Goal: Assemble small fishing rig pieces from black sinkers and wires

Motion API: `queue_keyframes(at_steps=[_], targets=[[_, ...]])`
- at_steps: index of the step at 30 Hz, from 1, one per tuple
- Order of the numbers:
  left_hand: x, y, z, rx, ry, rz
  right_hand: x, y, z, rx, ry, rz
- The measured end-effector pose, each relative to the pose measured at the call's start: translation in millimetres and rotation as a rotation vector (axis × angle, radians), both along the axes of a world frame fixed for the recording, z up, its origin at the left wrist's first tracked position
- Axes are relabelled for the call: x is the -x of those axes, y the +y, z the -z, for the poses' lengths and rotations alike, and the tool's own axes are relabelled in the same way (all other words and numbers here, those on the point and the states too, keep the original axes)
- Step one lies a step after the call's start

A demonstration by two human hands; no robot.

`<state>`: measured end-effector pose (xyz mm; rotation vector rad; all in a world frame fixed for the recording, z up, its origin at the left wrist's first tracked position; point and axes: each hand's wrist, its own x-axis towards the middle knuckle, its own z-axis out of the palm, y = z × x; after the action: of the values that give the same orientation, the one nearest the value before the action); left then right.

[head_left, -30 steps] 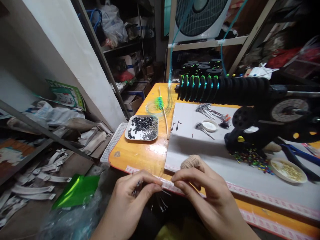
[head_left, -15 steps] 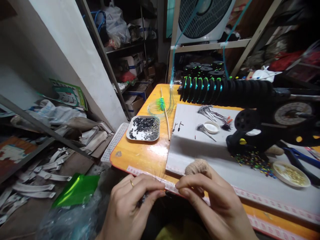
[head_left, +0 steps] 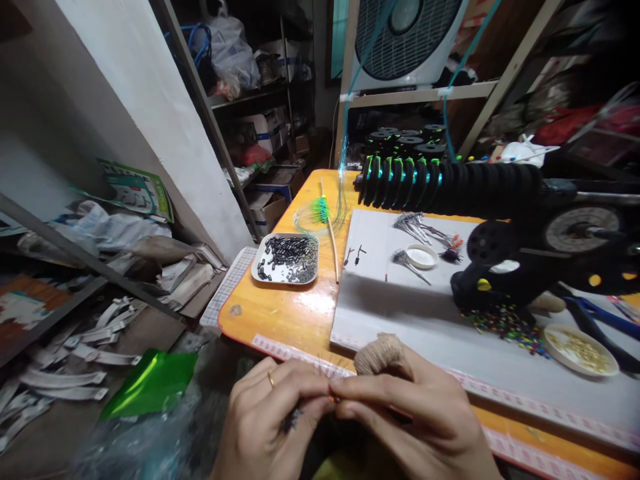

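Observation:
Low in front of the table's edge, my left hand (head_left: 273, 413) is closed, pinching a bundle of thin dark wires; fine ends stick up above its fingers. Grey parts of the bundle (head_left: 293, 419) show under the index finger, which bears a gold ring. A tiny orange piece (head_left: 334, 399) lies where the fingertips of both hands meet. My right hand (head_left: 415, 413) is closed in a pinch against it; whatever else its fingertips hold is hidden. A knitted beige cover (head_left: 380, 355) wraps a finger of the right hand.
On the yellow table (head_left: 280, 313) is a white tray (head_left: 260, 275) of small black and grey parts. A pale board (head_left: 370, 313) bears wire bundles (head_left: 413, 227), colored beads (head_left: 505, 323) and a dish of gold pieces (head_left: 580, 350). A black machine with spools (head_left: 440, 183) overhangs it.
My right hand has moved left, so its fingertips now meet those of my left hand at the orange piece. The gap between the hands has closed.

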<state>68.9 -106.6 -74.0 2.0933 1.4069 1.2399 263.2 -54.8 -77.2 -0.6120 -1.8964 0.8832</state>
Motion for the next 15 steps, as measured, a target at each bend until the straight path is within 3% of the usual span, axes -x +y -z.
queue_keyframes(at_steps=[8,12,15], targets=[[-6.6,-2.4,-1.7,0.079,-0.089,-0.004,5.6,-2.8,-5.6,-0.139,-0.128,0.05],[-2.0,-5.2,-3.6,0.064,-0.117,-0.099,2.6,-3.7,-7.5,-0.141,-0.181,0.094],[14.5,-1.3,-2.0,-0.015,0.018,-0.249,-1.2,-0.2,-11.5,-0.114,-0.169,0.149]])
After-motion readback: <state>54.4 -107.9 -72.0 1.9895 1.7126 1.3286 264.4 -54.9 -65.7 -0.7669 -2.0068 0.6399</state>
